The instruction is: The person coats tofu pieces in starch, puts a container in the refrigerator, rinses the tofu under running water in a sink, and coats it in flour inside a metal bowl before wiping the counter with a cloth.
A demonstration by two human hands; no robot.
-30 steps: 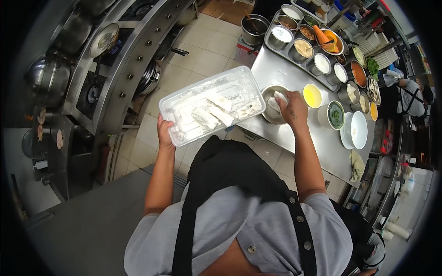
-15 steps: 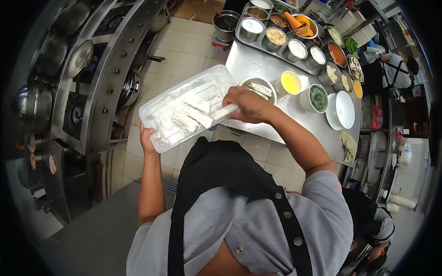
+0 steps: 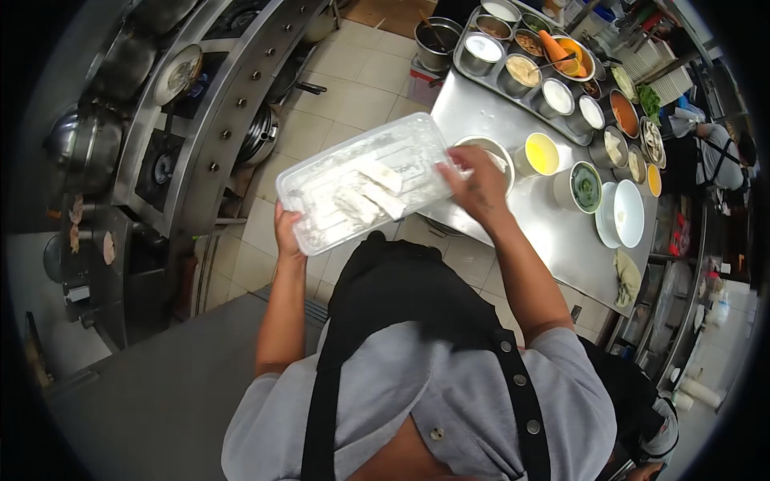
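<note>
The steel table (image 3: 561, 248) stands at your right side. In front of your apron (image 3: 393, 297) you hold the plastic tray (image 3: 419, 151) in the air, and in this view its right end overlaps the corner of the table. The long axis of the tray runs aslant, from lower left at your left hand (image 3: 287, 227) to upper right, towards the bowl (image 3: 487, 142) on the table. Half a second earlier, your right hand (image 3: 475, 180) was above the tray with a white piece; now it is farther to the right, between the tray's end and the bowl, which it partly covers. Several white pieces (image 3: 373, 192) lie in the tray, sloping down to the right. Your left fingers grasp the tray, with the thumb over its rim and the others hidden. Your right fingers are bent and blurred; I cannot tell if they hold anything or touch the tray's edge.
</note>
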